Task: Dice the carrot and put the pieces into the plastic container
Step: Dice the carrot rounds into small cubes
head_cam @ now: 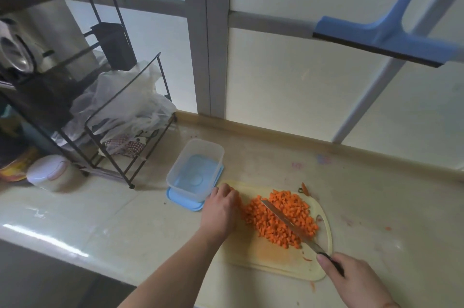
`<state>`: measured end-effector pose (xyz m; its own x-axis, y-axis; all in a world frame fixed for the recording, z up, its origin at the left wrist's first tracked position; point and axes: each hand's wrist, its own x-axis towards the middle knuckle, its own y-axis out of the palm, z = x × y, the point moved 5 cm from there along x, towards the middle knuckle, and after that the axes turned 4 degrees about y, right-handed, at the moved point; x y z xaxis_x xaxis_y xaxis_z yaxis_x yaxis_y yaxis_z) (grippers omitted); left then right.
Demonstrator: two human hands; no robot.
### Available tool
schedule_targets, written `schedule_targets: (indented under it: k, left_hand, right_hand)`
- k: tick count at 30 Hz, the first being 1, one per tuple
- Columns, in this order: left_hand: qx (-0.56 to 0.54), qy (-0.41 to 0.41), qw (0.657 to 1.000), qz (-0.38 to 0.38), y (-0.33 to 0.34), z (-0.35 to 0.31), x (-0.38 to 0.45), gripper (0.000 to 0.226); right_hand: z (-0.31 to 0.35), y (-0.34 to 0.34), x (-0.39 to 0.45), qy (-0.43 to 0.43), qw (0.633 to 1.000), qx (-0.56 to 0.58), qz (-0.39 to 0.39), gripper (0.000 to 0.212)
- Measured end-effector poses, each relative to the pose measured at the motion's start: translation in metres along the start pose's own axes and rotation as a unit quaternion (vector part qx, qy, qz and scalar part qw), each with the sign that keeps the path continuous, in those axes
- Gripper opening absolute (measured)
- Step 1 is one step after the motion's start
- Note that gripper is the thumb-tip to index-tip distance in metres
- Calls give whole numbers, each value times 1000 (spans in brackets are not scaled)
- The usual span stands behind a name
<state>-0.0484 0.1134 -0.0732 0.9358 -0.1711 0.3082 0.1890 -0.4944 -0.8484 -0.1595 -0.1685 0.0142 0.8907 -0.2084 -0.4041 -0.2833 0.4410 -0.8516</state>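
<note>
Head view: diced carrot (280, 218) heaped on cutting board (281, 260), at 3 o'clock from plastic container (198, 169), standing empty on its blue lid (185, 203) at the board's 10 o'clock corner. Left hand (222, 207) with fingers curled down against the heap's 9 o'clock edge, probably corralling rather than pinching. Right hand (351, 277) clamped round handle of knife (291, 225), blade laid flat across the heap. Light, stiff, damp little cubes; loose, apt to roll and scatter, poor for pinching singly. Best scooped between blade flat and cupped palm, or swept off the tilted board into the container.
</note>
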Motion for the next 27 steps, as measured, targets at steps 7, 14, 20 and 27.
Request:
schedule_targets:
  k: [7, 14, 20, 27]
  left_hand:
    - [-12, 35, 999, -30, -4, -9, -4, 11]
    - [-213, -72, 971, -82, -27, -27, -23, 13]
    - [-160, -240, 947, -140, -32, -22, -97, 9]
    - [-82, -253, 957, -113, 0, -50, -116, 13]
  right_hand:
    - [3, 5, -1, -2, 999, 41, 24, 48]
    - [-11, 24, 6, -2, 987, 146, 65, 46]
    - [-9, 59, 12, 22, 947, 204, 248, 43]
    - [-18, 57, 42, 37, 940, 202, 272, 47]
